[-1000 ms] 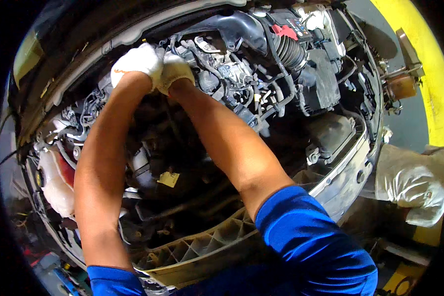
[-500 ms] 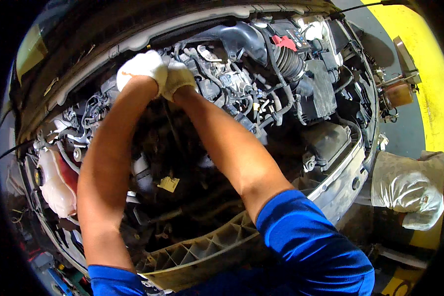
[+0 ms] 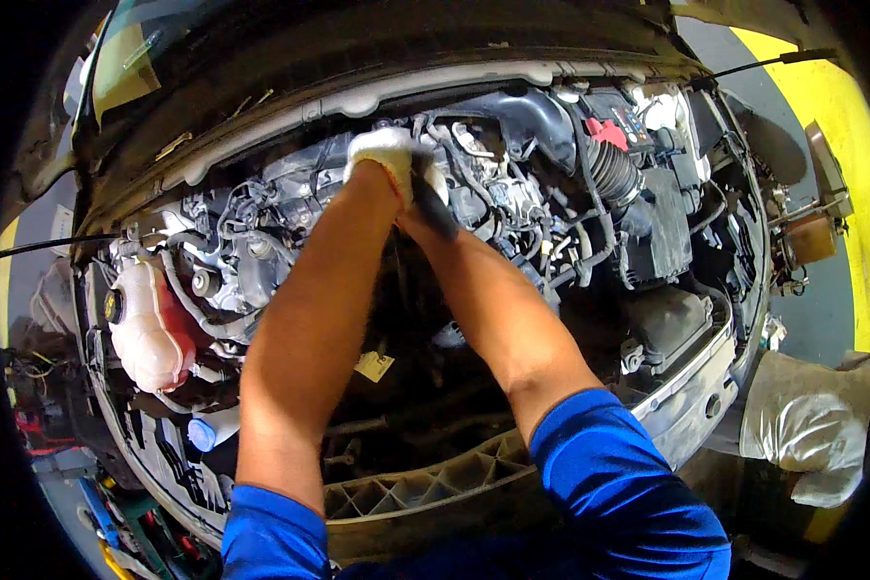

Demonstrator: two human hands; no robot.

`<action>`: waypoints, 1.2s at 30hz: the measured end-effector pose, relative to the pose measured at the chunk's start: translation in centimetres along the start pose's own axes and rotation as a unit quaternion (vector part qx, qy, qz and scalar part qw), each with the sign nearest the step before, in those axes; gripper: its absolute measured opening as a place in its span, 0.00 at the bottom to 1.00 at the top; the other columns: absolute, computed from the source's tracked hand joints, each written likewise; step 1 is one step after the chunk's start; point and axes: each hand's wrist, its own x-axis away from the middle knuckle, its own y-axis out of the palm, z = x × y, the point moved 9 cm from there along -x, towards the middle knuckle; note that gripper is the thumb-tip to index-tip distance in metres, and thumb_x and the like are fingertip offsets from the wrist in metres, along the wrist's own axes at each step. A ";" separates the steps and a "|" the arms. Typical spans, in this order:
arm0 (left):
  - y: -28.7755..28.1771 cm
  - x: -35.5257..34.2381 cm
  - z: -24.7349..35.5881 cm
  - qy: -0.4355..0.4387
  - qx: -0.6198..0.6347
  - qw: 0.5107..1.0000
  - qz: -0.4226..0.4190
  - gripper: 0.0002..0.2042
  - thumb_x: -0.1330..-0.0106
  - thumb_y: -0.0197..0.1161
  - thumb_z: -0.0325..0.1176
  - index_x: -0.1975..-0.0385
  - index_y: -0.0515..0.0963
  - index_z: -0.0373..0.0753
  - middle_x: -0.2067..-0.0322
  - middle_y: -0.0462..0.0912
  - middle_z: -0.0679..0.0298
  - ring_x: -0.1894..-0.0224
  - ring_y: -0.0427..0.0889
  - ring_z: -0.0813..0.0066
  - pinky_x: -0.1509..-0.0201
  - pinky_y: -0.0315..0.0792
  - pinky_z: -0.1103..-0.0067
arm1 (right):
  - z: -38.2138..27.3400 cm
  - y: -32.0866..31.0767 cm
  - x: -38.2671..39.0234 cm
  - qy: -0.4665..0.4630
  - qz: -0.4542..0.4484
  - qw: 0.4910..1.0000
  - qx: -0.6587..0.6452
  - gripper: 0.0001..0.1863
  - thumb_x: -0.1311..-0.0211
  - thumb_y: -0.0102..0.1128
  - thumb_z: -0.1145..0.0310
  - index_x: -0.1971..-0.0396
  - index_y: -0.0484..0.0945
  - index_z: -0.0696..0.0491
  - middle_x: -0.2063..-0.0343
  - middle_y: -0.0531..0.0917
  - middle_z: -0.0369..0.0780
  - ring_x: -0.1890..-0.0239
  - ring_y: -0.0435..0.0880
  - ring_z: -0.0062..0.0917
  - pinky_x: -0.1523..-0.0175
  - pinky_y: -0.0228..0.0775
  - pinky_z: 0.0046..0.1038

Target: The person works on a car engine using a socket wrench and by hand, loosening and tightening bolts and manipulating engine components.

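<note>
Both of my forearms reach across an open engine bay to the rear of the engine (image 3: 503, 193). White work gloves cover both hands. My left hand (image 3: 382, 153) is at the back of the engine, close under the hood's rear edge, with its fingers hidden from view. Right beside it, partly in dark shadow, is my right hand (image 3: 433, 196), its fingers also out of sight. What either hand touches there cannot be made out. Hoses and wiring lie just right of the gloves, and a dark gap opens below my wrists.
On the left stands a whitish coolant tank (image 3: 150, 333), with a blue cap (image 3: 201, 434) nearer me. A black air hose (image 3: 616, 174) and a battery (image 3: 617, 114) with a red cover sit at the right. Beyond the right fender is a person's light-coloured shirt (image 3: 807, 416).
The whole view has shifted, so the car and my arms appear farther right and lower. My hands stay together at the engine's rear. The blue cap has come into view.
</note>
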 end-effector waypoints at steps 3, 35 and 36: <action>5.5 -0.3 -7.5 -0.137 0.095 0.986 -0.019 0.25 0.46 0.66 0.32 0.44 0.76 0.51 0.50 0.82 0.54 0.47 0.81 0.54 0.45 0.76 0.68 | -8.9 2.6 3.4 -0.014 -0.008 0.896 0.444 0.17 0.31 0.48 0.57 0.57 0.83 0.48 0.59 0.86 0.41 0.53 0.85 0.36 0.51 0.77 0.37; 2.1 -1.8 -6.3 -0.177 0.055 0.981 0.054 0.21 0.37 0.57 0.40 0.44 0.76 0.43 0.46 0.79 0.52 0.40 0.76 0.50 0.38 0.70 0.66 | -9.7 -1.7 2.5 0.061 0.021 0.912 0.404 0.15 0.46 0.62 0.59 0.60 0.86 0.45 0.58 0.87 0.40 0.54 0.87 0.33 0.51 0.79 0.33; 1.6 -0.9 -5.8 -0.158 0.020 0.984 0.080 0.22 0.36 0.56 0.40 0.42 0.74 0.45 0.46 0.80 0.52 0.41 0.76 0.51 0.38 0.71 0.66 | -10.0 -2.0 2.5 0.062 0.013 0.903 0.426 0.14 0.46 0.62 0.60 0.60 0.86 0.46 0.58 0.87 0.41 0.55 0.87 0.33 0.51 0.79 0.33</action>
